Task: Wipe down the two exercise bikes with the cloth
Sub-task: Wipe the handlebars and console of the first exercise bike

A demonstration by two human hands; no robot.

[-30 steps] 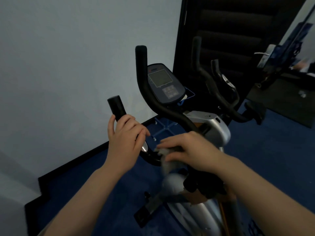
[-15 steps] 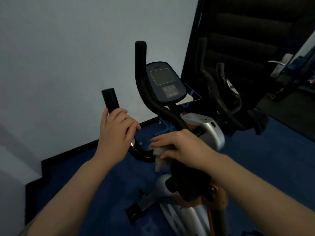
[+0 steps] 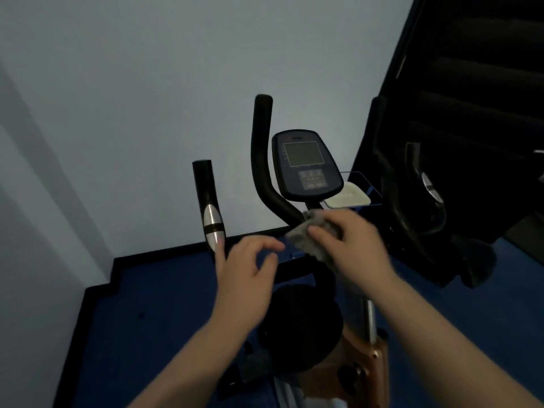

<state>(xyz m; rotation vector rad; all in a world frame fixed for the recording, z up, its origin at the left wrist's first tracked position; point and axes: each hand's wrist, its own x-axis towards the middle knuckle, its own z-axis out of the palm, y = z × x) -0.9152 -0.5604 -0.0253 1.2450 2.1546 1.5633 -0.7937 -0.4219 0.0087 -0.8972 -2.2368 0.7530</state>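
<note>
**Cloth at the handlebar bend, left hand off the grip**

Head view. Near exercise bike stands in front of a pale wall, on blue floor with black skirting along the wall foot. Its console, with a grey screen and keypad, sits between two black handlebars.

Right hand: fingers curled over a grey cloth, gripping it. Cloth is bunched and sits against the lower bend of the tall handlebar, just under the console. Part of the cloth hangs below the hand. Some motion blur here.

Left hand: released, fingers loosely curled, holding nothing. It hovers just right of the short handlebar grip, which has a silver sensor band; whether it touches the bar I cannot tell.

Black saddle lies below both hands, with a copper-coloured frame part beneath it.

Second exercise bike stands to the right, dark, with its own curved black handlebars, against a black panel. A pale flat object lies in a blue-edged tray behind the console.
</note>
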